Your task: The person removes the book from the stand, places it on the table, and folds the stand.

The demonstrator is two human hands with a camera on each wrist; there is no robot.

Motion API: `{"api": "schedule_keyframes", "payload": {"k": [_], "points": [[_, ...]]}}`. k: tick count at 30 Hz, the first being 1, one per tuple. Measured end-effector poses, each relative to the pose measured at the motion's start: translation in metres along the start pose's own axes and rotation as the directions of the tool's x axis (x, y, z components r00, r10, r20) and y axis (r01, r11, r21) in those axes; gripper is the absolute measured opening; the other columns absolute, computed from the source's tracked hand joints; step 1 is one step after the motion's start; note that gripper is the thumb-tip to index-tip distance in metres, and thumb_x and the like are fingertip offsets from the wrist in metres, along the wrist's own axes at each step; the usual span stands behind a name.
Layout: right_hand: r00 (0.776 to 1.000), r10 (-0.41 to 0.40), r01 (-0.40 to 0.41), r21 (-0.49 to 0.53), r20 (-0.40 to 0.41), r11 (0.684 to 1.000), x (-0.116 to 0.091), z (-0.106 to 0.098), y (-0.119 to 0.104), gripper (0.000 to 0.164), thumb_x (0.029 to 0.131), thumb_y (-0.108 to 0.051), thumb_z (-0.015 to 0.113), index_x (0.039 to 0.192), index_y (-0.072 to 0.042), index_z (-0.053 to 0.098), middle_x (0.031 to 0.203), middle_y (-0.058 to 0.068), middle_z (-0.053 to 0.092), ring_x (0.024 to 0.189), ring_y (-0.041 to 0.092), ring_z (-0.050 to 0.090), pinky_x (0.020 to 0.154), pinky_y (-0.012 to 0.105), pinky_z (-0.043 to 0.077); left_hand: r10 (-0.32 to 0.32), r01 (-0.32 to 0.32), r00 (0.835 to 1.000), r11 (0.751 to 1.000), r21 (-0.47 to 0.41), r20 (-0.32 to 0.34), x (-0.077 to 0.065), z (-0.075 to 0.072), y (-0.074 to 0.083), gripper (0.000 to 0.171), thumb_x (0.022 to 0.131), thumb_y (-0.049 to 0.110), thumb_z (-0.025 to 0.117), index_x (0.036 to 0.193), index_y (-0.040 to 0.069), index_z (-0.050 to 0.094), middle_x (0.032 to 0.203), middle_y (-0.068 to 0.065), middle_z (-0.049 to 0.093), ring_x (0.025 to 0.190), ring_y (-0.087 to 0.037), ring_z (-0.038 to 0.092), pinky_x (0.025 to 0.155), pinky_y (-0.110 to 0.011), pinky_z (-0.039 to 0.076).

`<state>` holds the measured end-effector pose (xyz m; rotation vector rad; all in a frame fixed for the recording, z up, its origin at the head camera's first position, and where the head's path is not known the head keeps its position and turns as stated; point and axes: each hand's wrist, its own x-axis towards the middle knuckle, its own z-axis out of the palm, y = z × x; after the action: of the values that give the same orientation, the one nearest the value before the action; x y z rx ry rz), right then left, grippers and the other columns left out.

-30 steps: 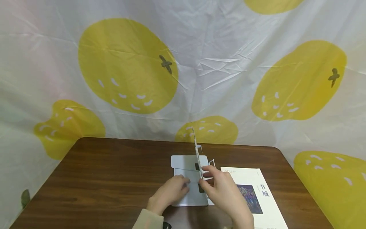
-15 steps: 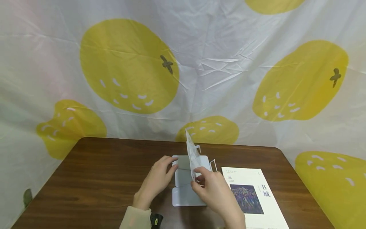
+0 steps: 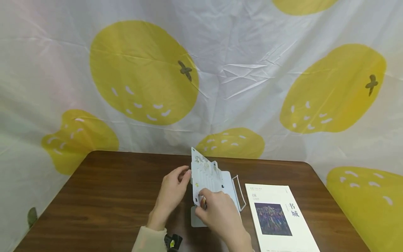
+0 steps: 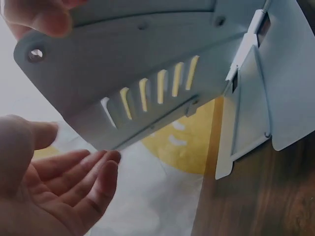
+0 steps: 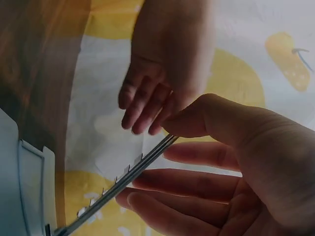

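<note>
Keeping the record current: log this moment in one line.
right hand: pinches slotted panel | left hand: beside panel, contact unclear | book: flat on table

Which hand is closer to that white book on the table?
Right. The right hand, gripping the pale panel, is left of the white book; the left hand is farther left.

A dark brown wood-grain table (image 3: 110,196), its far corners rounded at ten and two o'clock, carries a pale folding stand (image 3: 207,176) near the middle, its flat base (image 3: 232,187) down on the wood. Toward four o'clock from it lies a white book (image 3: 280,224), cover up.
</note>
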<state>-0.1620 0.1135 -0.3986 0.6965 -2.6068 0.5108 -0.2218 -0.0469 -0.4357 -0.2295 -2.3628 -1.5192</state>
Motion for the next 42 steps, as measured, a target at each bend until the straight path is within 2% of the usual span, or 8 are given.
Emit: {"api": "schedule_keyframes", "payload": {"k": [7,13,16,19,23,28,33,42], "points": [[0.999,-0.026,0.025,-0.061,-0.024,0.998,0.0,0.011,-0.005,0.021,0.063,-0.018,0.075,0.069,-0.018,0.055,0.051,-0.011,0.048,0.042,0.011,0.041,0.04,0.03,0.034,-0.091,0.089,0.995,0.995,0.047,0.046,-0.001,-0.002,0.006,0.03,0.095,0.021,0.063,0.115,-0.001,0.068,0.08,0.0,0.068,0.065,-0.01,0.057,0.06,-0.031,0.048],[0.999,-0.032,0.028,-0.1,-0.036,0.995,0.0,0.016,-0.005,0.022,0.06,-0.019,0.076,0.069,-0.019,0.056,0.054,-0.01,0.052,0.044,0.017,0.05,0.04,0.031,0.035,-0.108,0.102,0.993,0.989,0.109,0.053,-0.002,-0.002,0.011,0.03,0.091,0.016,0.066,0.114,-0.003,0.068,0.074,0.002,0.068,0.061,-0.008,0.058,0.057,-0.03,0.048],[1.0,-0.022,0.023,-0.095,0.007,0.995,-0.001,0.015,-0.004,0.019,0.065,-0.022,0.078,0.076,-0.018,0.063,0.063,-0.009,0.058,0.052,0.018,0.057,0.043,0.032,0.04,-0.114,0.107,0.992,0.986,0.124,0.047,-0.003,-0.002,0.009,0.028,0.089,0.012,0.066,0.112,-0.003,0.068,0.072,0.001,0.067,0.06,-0.009,0.057,0.056,-0.03,0.047],[0.994,0.004,0.0,-0.04,0.11,0.999,-0.001,0.013,-0.001,0.02,0.074,-0.026,0.076,0.091,-0.017,0.069,0.077,-0.006,0.065,0.066,0.018,0.063,0.05,0.035,0.047,-0.122,0.114,0.991,0.984,0.136,0.047,-0.003,-0.005,0.004,0.027,0.088,0.008,0.065,0.111,-0.004,0.068,0.071,0.001,0.067,0.058,-0.01,0.055,0.055,-0.03,0.046],[0.965,0.04,-0.074,0.122,0.261,0.99,-0.001,0.008,0.007,0.029,0.086,-0.026,0.071,0.112,-0.013,0.069,0.092,0.0,0.071,0.081,0.016,0.067,0.065,0.038,0.053,-0.131,0.121,0.989,0.982,0.143,0.064,-0.004,-0.009,0.0,0.029,0.088,0.007,0.065,0.113,-0.006,0.067,0.073,-0.002,0.068,0.059,-0.01,0.056,0.055,-0.03,0.046],[0.947,0.062,-0.148,0.259,0.314,0.954,0.0,0.001,0.019,0.035,0.091,-0.021,0.067,0.123,-0.008,0.065,0.098,0.005,0.072,0.086,0.016,0.068,0.073,0.034,0.054,-0.16,0.146,0.985,0.976,0.16,0.072,-0.003,-0.011,-0.003,0.03,0.087,0.009,0.067,0.114,-0.006,0.067,0.074,-0.003,0.069,0.062,-0.012,0.059,0.057,-0.032,0.047],[0.951,0.115,-0.193,0.259,0.288,0.946,-0.002,-0.003,0.031,0.035,0.092,-0.021,0.068,0.124,-0.007,0.063,0.095,0.004,0.072,0.083,0.015,0.068,0.071,0.035,0.054,-0.164,0.149,0.984,0.972,0.181,0.068,-0.003,-0.012,-0.008,0.029,0.086,0.009,0.068,0.112,-0.005,0.068,0.074,-0.003,0.069,0.064,-0.013,0.06,0.06,-0.034,0.049],[0.961,0.232,-0.262,0.224,0.152,0.939,-0.007,-0.006,0.059,0.03,0.09,-0.009,0.067,0.12,-0.009,0.066,0.091,0.001,0.072,0.083,0.019,0.068,0.075,0.042,0.053,-0.208,0.19,0.974,0.966,0.173,0.094,-0.003,-0.018,-0.019,0.029,0.087,0.01,0.068,0.112,-0.005,0.068,0.073,-0.003,0.067,0.063,-0.014,0.059,0.059,-0.035,0.047]]}}
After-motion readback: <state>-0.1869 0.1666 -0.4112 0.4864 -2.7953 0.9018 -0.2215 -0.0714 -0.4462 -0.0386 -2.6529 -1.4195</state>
